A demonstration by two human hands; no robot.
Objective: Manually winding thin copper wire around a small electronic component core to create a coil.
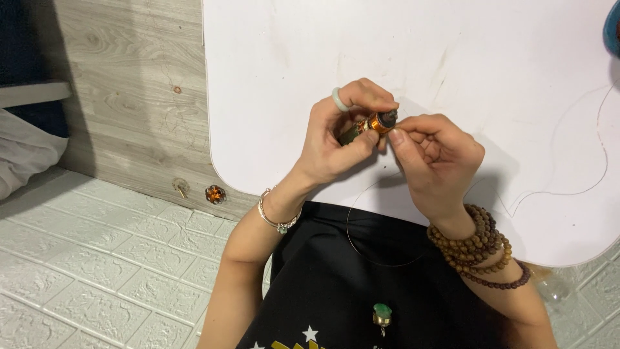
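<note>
1. Head view: no container in use; only the rim of a teal vessel (612, 29) shows at the top right corner, contents hidden.
2. Small copper-wound coil (374, 123) sits above the white table (491, 71), held between both hands near the table's front edge.
3. Coil's long axis runs low-left to upper-right; dark capped end points up-right, greenish end is buried in the left palm.
4. Left hand (336, 139) is curled tight around the coil body, thumb pressing from below, pale ring on one finger.
5. Right hand (436, 161) is half closed, fingertips pinching at the capped end.
6. Thin wire (352, 236) loops down over the dark shirt.
7. Bead bracelets on right wrist.
</note>
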